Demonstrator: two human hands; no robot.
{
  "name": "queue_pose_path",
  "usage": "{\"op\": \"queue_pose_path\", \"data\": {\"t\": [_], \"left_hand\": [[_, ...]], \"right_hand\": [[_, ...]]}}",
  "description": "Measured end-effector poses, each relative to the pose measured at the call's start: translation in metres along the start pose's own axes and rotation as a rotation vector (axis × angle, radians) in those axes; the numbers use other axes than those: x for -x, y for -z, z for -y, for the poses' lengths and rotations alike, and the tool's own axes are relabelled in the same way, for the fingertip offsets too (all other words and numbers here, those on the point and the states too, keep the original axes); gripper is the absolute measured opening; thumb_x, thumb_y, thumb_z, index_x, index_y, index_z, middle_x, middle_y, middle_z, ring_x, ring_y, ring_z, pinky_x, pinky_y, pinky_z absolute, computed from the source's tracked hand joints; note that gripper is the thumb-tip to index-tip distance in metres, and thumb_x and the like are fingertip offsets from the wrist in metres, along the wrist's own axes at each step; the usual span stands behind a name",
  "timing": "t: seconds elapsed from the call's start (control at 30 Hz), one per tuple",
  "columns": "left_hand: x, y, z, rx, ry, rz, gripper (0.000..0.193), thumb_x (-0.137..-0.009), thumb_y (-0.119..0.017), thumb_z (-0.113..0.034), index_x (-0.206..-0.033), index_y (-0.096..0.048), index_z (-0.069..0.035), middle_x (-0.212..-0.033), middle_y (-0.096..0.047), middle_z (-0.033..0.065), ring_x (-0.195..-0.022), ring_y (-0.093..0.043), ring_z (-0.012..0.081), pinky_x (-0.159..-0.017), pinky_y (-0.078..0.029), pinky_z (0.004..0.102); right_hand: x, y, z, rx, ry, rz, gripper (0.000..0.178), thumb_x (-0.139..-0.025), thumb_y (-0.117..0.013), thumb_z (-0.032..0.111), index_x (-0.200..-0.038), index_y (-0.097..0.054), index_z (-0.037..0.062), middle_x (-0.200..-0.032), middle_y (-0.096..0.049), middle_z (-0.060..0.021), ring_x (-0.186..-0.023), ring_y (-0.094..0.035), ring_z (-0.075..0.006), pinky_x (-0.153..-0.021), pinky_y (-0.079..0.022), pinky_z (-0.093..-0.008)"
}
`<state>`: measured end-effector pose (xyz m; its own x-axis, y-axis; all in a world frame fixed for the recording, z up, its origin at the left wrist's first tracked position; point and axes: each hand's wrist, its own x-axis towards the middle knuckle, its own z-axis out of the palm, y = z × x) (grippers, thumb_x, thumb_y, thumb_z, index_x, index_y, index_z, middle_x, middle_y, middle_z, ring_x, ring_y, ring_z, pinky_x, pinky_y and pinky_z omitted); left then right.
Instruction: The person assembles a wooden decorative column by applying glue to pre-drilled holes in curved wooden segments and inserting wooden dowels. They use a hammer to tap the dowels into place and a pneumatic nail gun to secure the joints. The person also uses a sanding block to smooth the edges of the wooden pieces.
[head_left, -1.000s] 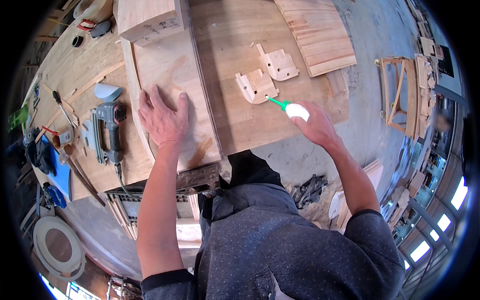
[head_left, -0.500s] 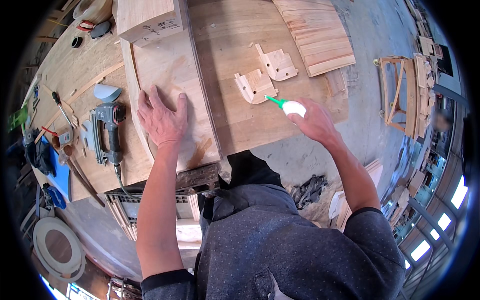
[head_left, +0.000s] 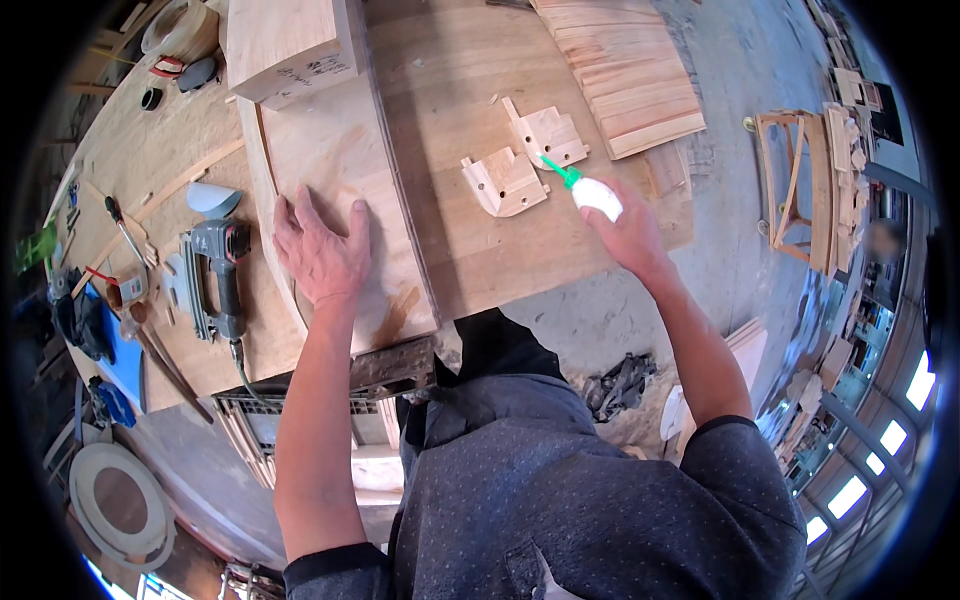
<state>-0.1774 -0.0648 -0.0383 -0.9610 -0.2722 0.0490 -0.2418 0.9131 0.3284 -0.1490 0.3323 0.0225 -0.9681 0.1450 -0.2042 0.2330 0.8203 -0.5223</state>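
My right hand (head_left: 632, 228) grips a white glue bottle (head_left: 598, 199) with a green nozzle. The nozzle tip meets or hovers just over the lower edge of the farther cut wood piece (head_left: 553, 134), which has dark round holes; whether it touches I cannot tell. Just nearer and to the left lies a similar wood piece (head_left: 507, 182), also with holes, on the wooden bench (head_left: 470, 260). My left hand (head_left: 322, 247) rests flat, fingers spread, on a long raised board (head_left: 390, 230) and holds nothing.
A wood block (head_left: 295, 45) with handwriting sits at the board's far end. Left of the board lie a nail gun (head_left: 218, 265) with its hose and a screwdriver (head_left: 125, 228). Joined wood strips (head_left: 630, 75) lie at the far right, and the bench edge runs close to my body.
My right hand has carried the glue bottle's tip from the nearer wood piece to the farther one, tilting the bottle more upright. My left hand stays on the board.
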Motion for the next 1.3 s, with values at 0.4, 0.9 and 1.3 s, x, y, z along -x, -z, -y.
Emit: {"op": "queue_pose_path", "data": {"t": [0.4, 0.9, 1.3], "left_hand": [[-0.001, -0.001, 0.001, -0.014, -0.023, -0.023, 0.085, -0.087, -0.071, -0.056, -0.153, -0.048, -0.008, -0.157, -0.038, 0.0273, -0.144, -0.040, 0.0427, -0.123, -0.027, 0.0514], [0.000, -0.001, 0.001, -0.021, -0.031, -0.037, 0.085, -0.086, -0.071, -0.057, -0.153, -0.048, -0.009, -0.156, -0.039, 0.0259, -0.141, -0.043, 0.0413, -0.122, -0.027, 0.0511], [0.000, -0.001, 0.001, -0.008, -0.031, -0.035, 0.086, -0.087, -0.071, -0.057, -0.153, -0.048, -0.008, -0.156, -0.039, 0.0276, -0.143, -0.040, 0.0429, -0.123, -0.027, 0.0519]], "right_hand": [[-0.037, 0.005, 0.016, 0.074, -0.040, 0.126, 0.052, -0.086, -0.076, 0.031, -0.127, -0.067, 0.0006, -0.122, -0.071, -0.0231, -0.114, -0.068, -0.0391, -0.097, -0.053, -0.0456], [-0.055, 0.010, 0.023, 0.094, -0.140, 0.181, 0.064, -0.082, -0.074, 0.045, -0.124, -0.071, -0.0036, -0.107, -0.074, -0.0302, -0.102, -0.072, -0.0429, -0.090, -0.055, -0.0481], [-0.055, 0.014, 0.034, 0.129, -0.097, 0.129, 0.062, -0.085, -0.073, 0.045, -0.125, -0.072, -0.0025, -0.103, -0.075, -0.0291, -0.098, -0.073, -0.0421, -0.088, -0.056, -0.0480]]}}
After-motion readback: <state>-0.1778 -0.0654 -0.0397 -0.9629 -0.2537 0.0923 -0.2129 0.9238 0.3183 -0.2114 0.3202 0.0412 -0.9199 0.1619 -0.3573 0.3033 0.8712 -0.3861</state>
